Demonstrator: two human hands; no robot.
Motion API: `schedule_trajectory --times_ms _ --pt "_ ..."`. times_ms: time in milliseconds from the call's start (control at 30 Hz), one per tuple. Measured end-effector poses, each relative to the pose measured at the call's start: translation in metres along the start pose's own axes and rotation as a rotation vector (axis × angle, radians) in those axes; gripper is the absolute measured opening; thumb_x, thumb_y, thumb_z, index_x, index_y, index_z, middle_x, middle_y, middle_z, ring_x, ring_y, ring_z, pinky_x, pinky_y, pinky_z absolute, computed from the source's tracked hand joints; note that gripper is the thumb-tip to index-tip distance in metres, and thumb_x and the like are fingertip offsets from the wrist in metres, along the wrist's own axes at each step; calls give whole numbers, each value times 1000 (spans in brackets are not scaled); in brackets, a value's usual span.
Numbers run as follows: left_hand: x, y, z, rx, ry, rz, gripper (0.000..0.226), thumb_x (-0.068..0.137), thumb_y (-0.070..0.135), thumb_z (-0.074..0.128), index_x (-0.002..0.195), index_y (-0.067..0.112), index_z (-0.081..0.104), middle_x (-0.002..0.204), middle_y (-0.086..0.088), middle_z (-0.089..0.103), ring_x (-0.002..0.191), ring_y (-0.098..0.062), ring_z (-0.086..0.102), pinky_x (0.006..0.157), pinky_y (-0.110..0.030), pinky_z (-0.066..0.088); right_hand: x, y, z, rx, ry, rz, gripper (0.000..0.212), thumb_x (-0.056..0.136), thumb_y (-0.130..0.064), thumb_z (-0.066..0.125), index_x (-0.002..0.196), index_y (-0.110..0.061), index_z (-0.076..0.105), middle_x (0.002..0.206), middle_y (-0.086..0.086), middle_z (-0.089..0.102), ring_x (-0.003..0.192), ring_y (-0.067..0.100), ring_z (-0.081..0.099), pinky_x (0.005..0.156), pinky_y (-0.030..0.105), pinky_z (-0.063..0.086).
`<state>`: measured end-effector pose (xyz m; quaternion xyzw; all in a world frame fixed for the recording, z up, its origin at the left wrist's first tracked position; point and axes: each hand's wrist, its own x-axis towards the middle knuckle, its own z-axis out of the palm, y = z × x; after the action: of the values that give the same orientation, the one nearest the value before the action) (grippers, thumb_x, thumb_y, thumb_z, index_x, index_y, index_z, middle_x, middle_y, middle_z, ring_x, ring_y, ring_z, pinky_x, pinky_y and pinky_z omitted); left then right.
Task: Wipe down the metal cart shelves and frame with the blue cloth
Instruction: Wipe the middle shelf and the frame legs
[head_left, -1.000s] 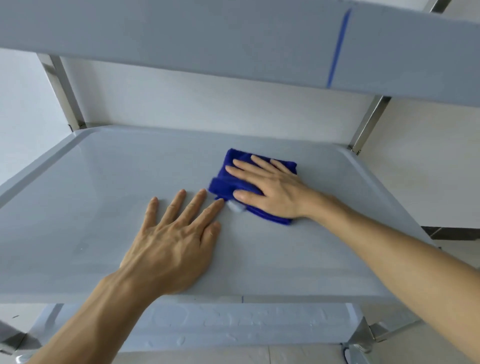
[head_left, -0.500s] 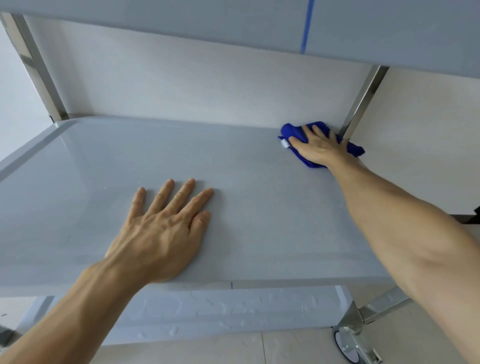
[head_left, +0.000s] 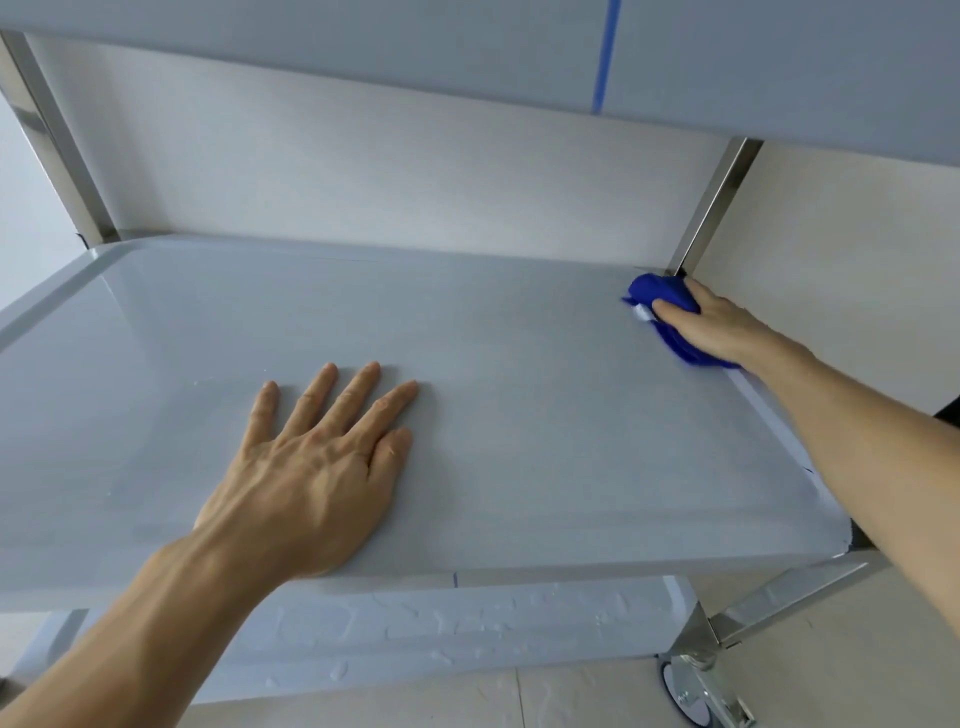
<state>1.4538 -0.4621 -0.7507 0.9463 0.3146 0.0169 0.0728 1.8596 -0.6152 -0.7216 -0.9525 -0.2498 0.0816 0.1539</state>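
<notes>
Bunched under the right hand (head_left: 722, 327), the blue cloth (head_left: 662, 299) is gripped with fingers curled over it and pressed into the far right corner of the middle shelf (head_left: 519, 364), just at the foot of the shiny rear upright (head_left: 714, 208). Part of the cloth trails back beneath the palm along the shelf's right rim. Well apart from it, the left hand (head_left: 311, 467) lies flat on the shelf near the front edge, fingers straight and spread, holding nothing. Above hangs the upper shelf (head_left: 363, 47), marked by a thin blue stripe (head_left: 604, 57). Below, the bottom shelf (head_left: 467, 629) shows wrinkled film, and a caster wheel (head_left: 691, 691) stands on the tiled floor (head_left: 857, 675).
</notes>
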Motion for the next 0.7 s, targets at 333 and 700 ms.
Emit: schedule_trajectory --times_ms 333,700 --pt "-2 1 -3 -15 -11 -1 60 88 59 -11 147 56 -20 160 24 -21 150 -7 -19 123 -46 -8 -29 -24 18 -274 -16 -80 70 86 -80 14 151 -53 4 166 -15 1 147 41 12 116 55 17" --pt "2 0 0 -20 -1 -14 59 88 61 -9 146 57 -17 161 25 -16 151 -7 -14 123 -46 -7 -71 23 3 -80 73 75 68 87 -76 27 147 -45 19 147 11 43 121 40 52 101 46 42"
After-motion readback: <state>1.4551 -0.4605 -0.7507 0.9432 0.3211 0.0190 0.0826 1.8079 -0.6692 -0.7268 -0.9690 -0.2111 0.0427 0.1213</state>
